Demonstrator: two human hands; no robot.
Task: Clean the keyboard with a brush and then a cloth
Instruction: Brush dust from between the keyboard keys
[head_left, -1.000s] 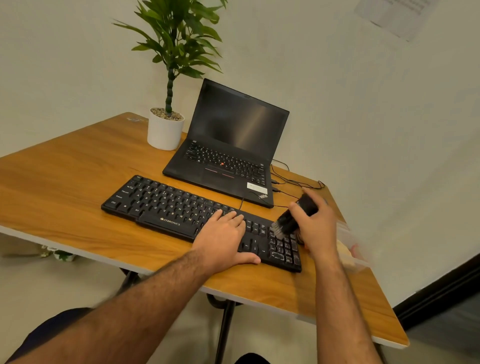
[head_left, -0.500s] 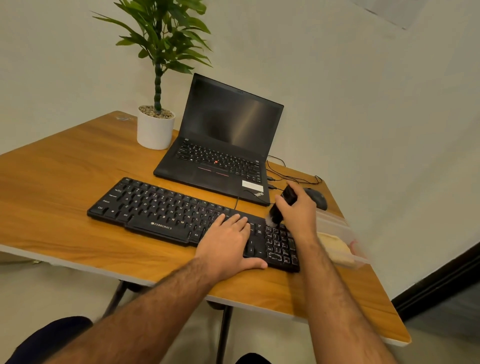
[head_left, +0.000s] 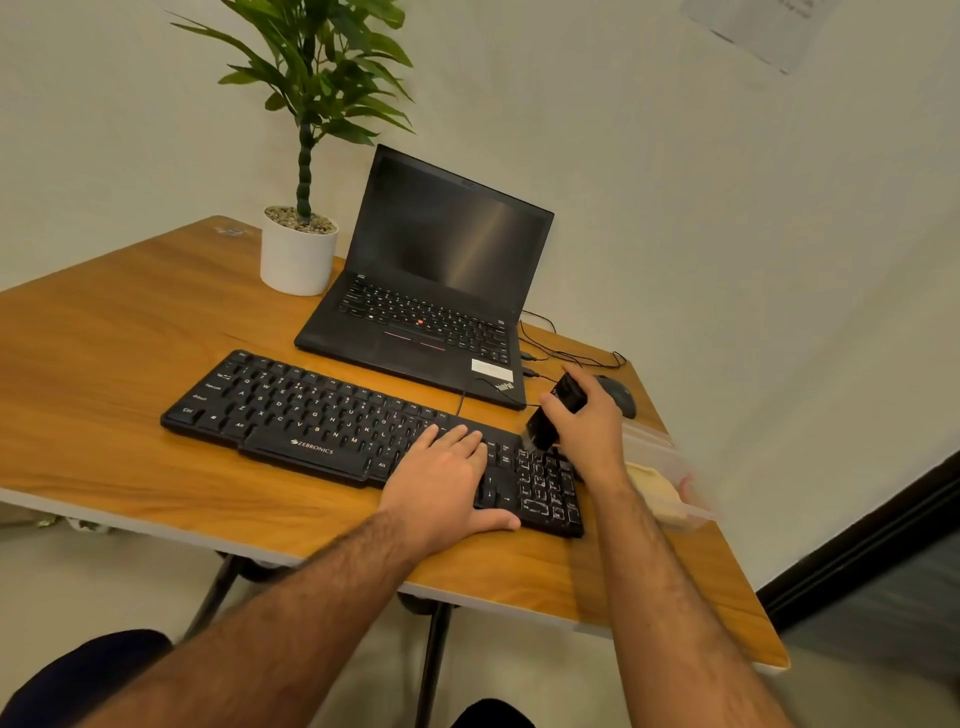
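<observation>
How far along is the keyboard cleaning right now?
Nothing looks finished yet. In hand: the right hand holds the brush, bristles down on the number pad end of the keyboard, while the left hand rests flat on the keys. Left: the other keys, then the cloth, lying untouched at the table's right edge.

Table (head_left: 104, 322): wooden top, pale edge, dark legs beneath.
Potted plant (head_left: 298, 249): white pot with pebbles on the soil, green leaves above — near the far left corner, just beside the laptop.
Laptop (head_left: 431, 291): black, lid open, screen dark.
Cables (head_left: 566, 356): thin, black, trailing right of the laptop.
Mouse (head_left: 618, 395): dark — near the far right edge.
Paper sheet (head_left: 753, 26): on the wall, upper right.
</observation>
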